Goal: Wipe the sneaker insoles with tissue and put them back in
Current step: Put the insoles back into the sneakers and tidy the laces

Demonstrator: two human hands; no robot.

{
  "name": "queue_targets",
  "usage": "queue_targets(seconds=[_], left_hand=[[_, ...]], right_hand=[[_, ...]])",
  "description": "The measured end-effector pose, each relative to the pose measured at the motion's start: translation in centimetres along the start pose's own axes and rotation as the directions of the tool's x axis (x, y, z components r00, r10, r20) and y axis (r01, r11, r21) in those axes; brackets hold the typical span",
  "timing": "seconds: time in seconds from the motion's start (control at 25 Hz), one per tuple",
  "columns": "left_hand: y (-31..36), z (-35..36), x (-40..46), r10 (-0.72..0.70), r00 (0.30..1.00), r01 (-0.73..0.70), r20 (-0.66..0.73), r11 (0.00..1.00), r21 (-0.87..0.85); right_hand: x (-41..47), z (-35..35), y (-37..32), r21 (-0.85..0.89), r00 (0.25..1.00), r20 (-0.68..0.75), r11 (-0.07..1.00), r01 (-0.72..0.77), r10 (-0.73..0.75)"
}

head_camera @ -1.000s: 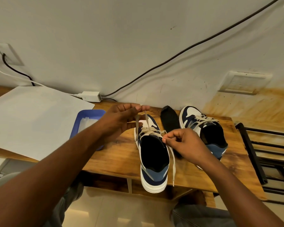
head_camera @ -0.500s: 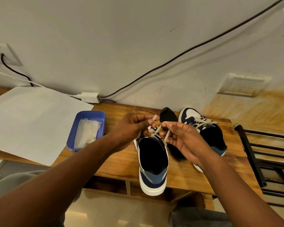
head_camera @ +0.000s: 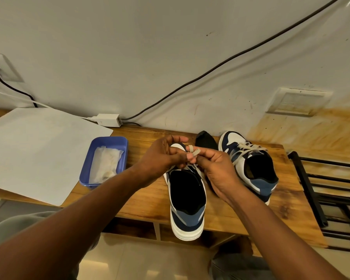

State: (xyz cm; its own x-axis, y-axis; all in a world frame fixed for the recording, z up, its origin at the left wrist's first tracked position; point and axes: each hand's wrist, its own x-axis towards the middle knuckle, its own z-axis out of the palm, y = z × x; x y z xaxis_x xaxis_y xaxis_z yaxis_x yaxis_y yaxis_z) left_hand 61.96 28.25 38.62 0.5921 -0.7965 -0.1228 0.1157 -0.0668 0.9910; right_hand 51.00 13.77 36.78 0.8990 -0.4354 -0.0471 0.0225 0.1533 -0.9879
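Both hands [head_camera: 164, 156] [head_camera: 214, 168] pinching laces [head_camera: 194, 153], sneaker [head_camera: 187, 201] heel overhanging table [head_camera: 150, 201] edge

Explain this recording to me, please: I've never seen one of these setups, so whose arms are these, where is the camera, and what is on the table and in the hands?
No machine here: a person wears a camera on the head, looking down at their own arms. The left hand and right hand both pinch the laces of the near sneaker, which stands on a wooden table. A second sneaker stands to the right, with a black insole lying between them. To the left, a blue tray holds tissue, beside a white sheet.
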Motion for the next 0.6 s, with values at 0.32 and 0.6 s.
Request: queue_targets(seconds=[0.32,0.6], left_hand=[[0.19,0.11,-0.02,-0.041,0.999,0.041,-0.025,0.999,0.022],[0.56,0.40,-0.40,-0.023,0.991,0.028,-0.130,0.999,0.039]], right_hand=[[-0.07,-0.39,-0.33,-0.062,0.999,-0.013,0.997,0.036,-0.037],[-0.16,-0.24,-0.31,0.033,1.000,0.024,0.999,0.011,-0.012]])
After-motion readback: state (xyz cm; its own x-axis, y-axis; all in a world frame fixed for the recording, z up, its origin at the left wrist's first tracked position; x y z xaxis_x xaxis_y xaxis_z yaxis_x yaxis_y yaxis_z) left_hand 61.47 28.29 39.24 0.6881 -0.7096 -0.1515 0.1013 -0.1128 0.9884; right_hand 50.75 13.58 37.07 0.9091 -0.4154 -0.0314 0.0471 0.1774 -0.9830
